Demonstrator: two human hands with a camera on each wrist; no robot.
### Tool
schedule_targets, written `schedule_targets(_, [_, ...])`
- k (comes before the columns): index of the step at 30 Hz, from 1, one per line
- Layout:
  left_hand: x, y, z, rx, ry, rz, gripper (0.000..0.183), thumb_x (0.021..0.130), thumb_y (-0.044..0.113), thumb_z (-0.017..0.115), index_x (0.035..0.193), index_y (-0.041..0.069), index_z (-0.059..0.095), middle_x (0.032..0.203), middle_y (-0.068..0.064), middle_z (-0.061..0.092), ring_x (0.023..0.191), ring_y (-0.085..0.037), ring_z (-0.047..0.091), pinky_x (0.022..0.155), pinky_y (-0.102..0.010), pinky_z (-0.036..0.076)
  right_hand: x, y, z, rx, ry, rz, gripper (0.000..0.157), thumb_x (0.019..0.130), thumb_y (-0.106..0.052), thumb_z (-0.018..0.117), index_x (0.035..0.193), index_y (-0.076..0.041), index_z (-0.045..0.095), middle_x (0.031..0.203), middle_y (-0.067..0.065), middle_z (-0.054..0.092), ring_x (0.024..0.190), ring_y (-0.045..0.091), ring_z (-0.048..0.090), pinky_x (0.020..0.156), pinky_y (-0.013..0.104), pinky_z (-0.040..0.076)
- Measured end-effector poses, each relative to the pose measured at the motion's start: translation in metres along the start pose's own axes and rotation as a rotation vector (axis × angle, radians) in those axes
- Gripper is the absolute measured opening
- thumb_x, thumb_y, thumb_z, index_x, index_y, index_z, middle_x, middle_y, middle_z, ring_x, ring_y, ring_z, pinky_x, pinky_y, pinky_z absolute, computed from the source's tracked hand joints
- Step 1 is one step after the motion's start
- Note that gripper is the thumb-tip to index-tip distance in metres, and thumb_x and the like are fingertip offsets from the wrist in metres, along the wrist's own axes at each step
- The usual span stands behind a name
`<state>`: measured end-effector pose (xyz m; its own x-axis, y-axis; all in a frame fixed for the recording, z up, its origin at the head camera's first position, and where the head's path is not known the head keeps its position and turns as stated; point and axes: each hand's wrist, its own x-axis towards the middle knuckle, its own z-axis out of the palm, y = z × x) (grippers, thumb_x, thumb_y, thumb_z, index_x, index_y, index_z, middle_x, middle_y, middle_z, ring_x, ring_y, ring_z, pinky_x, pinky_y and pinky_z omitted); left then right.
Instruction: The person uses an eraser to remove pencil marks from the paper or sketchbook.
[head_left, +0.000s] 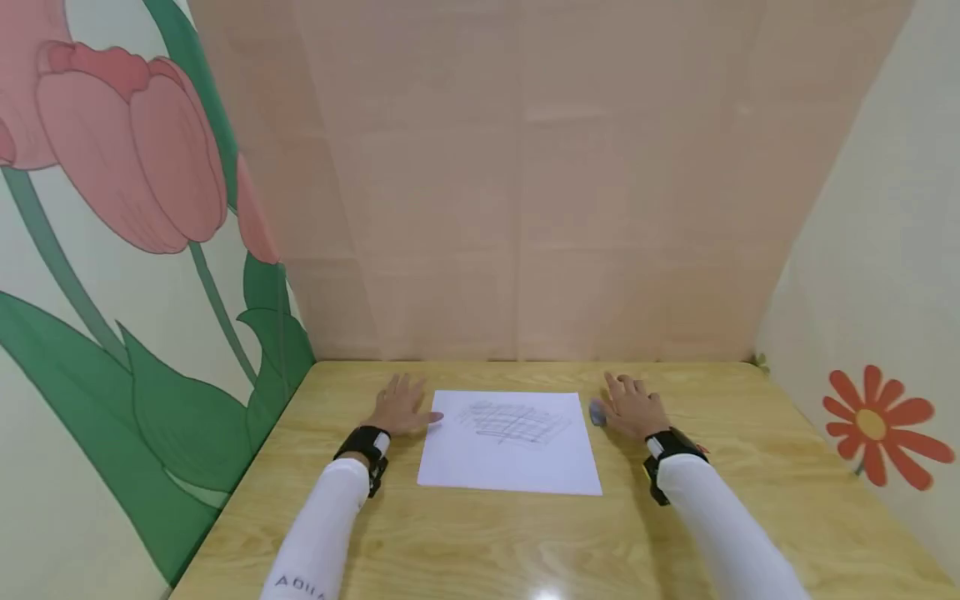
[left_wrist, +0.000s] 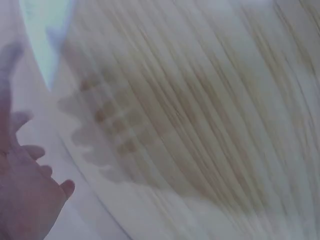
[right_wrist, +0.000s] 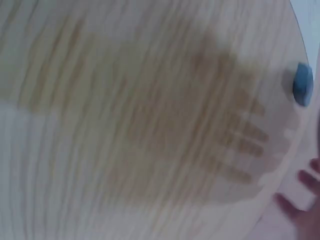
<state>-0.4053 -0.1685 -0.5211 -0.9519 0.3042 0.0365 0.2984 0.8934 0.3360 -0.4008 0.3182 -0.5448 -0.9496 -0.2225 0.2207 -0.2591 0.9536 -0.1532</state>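
Note:
A white sheet of paper (head_left: 510, 471) lies on the table with grey scribbled lines (head_left: 513, 423) across its upper half. My left hand (head_left: 397, 408) is spread at the paper's left side, its thumb reaching over the left edge. To the right of the paper, my right hand (head_left: 633, 408) has its fingers extended and holds nothing. A small blue-grey block (head_left: 597, 412) lies between that hand's thumb side and the paper; its exact kind is unclear. In the right wrist view the block (right_wrist: 303, 84) rests on the wood, apart from the fingers.
The wood-grain table (head_left: 480, 542) ends at a beige cloth backdrop (head_left: 517, 208). A wall painted with tulips (head_left: 135, 150) stands on the left, and one with a red flower (head_left: 870, 423) on the right. Both wrists wear black straps.

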Motion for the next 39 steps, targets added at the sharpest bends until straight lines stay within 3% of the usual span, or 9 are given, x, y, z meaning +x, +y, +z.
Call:
schedule_targets(4, [0.001, 0.013, 0.010, 0.053, -0.046, 0.098, 0.081, 0.094, 0.056, 0.067, 0.155, 0.007, 0.044, 0.165, -0.026, 0.027, 0.155, -0.045, 0.021, 0.119, -0.068, 0.026, 0.003, -0.020, 0.001, -0.065, 0.102, -0.034, 0.060, 0.106, -0.045, 0.051, 0.144, 0.002, 0.049, 0.133, 0.029, 0.056, 0.123, 0.050, 0.053, 0.091, 0.070, 0.047])
schedule_targets(7, [0.000, 0.026, 0.014, 0.095, -0.077, 0.142, 0.084, 0.094, 0.057, 0.065, 0.155, 0.004, 0.042, 0.165, -0.025, 0.030, 0.154, -0.042, 0.026, 0.119, -0.064, 0.030, 0.005, -0.031, 0.003, -0.072, 0.131, 0.013, 0.054, 0.104, -0.044, 0.055, 0.125, 0.005, 0.056, 0.113, 0.026, 0.062, 0.106, 0.046, 0.061, 0.079, 0.064, 0.054])
schedule_targets(12, [-0.001, 0.048, 0.016, 0.150, -0.174, 0.125, 0.107, 0.089, 0.070, 0.062, 0.159, -0.004, 0.027, 0.168, -0.026, 0.021, 0.158, -0.040, 0.019, 0.127, -0.052, 0.022, 0.005, -0.035, 0.012, -0.065, 0.118, 0.163, 0.063, 0.101, -0.058, 0.052, 0.098, 0.005, 0.052, 0.076, 0.021, 0.059, 0.064, 0.036, 0.060, 0.049, 0.049, 0.050])
schedule_targets(15, [-0.005, 0.058, 0.013, 0.136, -0.229, 0.082, 0.118, 0.084, 0.073, 0.066, 0.160, -0.006, 0.022, 0.169, -0.026, 0.017, 0.159, -0.038, 0.014, 0.129, -0.049, 0.017, 0.003, -0.037, 0.012, -0.043, 0.056, 0.238, 0.066, 0.100, -0.060, 0.050, 0.084, 0.003, 0.053, 0.063, 0.014, 0.051, 0.052, 0.027, 0.051, 0.045, 0.040, 0.041])
schedule_targets(18, [-0.011, 0.064, 0.011, 0.113, -0.283, 0.035, 0.121, 0.083, 0.072, 0.067, 0.161, -0.006, 0.017, 0.170, -0.026, 0.011, 0.160, -0.037, 0.009, 0.130, -0.048, 0.013, 0.000, -0.041, 0.010, -0.051, -0.008, 0.255, 0.061, 0.102, -0.054, 0.050, 0.074, 0.000, 0.058, 0.060, 0.011, 0.053, 0.052, 0.023, 0.051, 0.046, 0.039, 0.041])
schedule_targets(22, [-0.018, 0.071, 0.007, 0.087, -0.328, -0.001, 0.121, 0.083, 0.070, 0.069, 0.161, -0.005, 0.015, 0.171, -0.024, 0.009, 0.161, -0.035, 0.007, 0.130, -0.049, 0.011, -0.001, -0.046, 0.005, -0.074, -0.051, 0.233, 0.051, 0.102, -0.043, 0.054, 0.081, 0.002, 0.067, 0.071, 0.017, 0.066, 0.060, 0.029, 0.063, 0.052, 0.046, 0.051])
schedule_targets(31, [-0.012, 0.077, 0.012, 0.118, -0.377, -0.049, 0.137, 0.073, 0.087, 0.064, 0.163, -0.002, 0.011, 0.172, -0.022, 0.001, 0.162, -0.032, 0.001, 0.131, -0.044, 0.008, 0.010, -0.035, 0.004, 0.101, -0.139, 0.224, 0.036, 0.099, -0.028, 0.053, 0.071, -0.006, 0.053, 0.069, 0.009, 0.052, 0.064, 0.024, 0.050, 0.057, 0.037, 0.041])
schedule_targets(35, [-0.006, 0.075, 0.017, 0.125, -0.374, -0.056, 0.141, 0.071, 0.090, 0.063, 0.163, -0.001, 0.009, 0.172, -0.020, -0.002, 0.162, -0.031, -0.001, 0.131, -0.045, 0.007, 0.021, -0.040, 0.004, 0.149, 0.005, 0.184, 0.031, 0.101, -0.023, 0.053, 0.087, 0.002, 0.064, 0.078, 0.019, 0.065, 0.069, 0.033, 0.062, 0.061, 0.048, 0.049])
schedule_targets(39, [0.011, 0.058, 0.037, 0.169, -0.342, -0.050, 0.142, 0.070, 0.096, 0.055, 0.164, 0.003, 0.003, 0.173, -0.016, -0.009, 0.161, -0.028, -0.007, 0.131, -0.047, 0.001, 0.039, -0.071, 0.004, 0.188, 0.178, 0.069, 0.028, 0.104, -0.025, 0.055, 0.097, 0.001, 0.063, 0.085, 0.021, 0.067, 0.074, 0.037, 0.065, 0.066, 0.052, 0.051])
